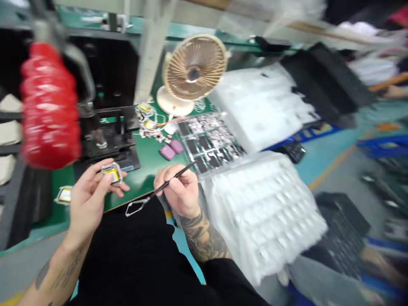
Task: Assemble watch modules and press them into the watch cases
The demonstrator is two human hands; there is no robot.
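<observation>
Between the thumb and fingers of my left hand [87, 195] is a small square part [111, 174] with a pale frame and a yellow-edged face. My right hand [181, 193] pinches slim black tweezers [168, 182], slanting down to the left. At their lower tip hangs a thin, pale, open frame [134, 207], above my dark clothing and apart from the square part. A similar yellow-edged part [64, 195] lies on the green bench top [145, 163], left of my left hand. Two purple blocks [171, 149] rest just beyond my right hand.
A red ribbed handle [51, 106] of a press looms at left. Behind the blocks are a clear compartment tray [208, 170] of small parts and a beige fan [193, 74]. White bagged trays [264, 212] stand at right. Surroundings are blurred.
</observation>
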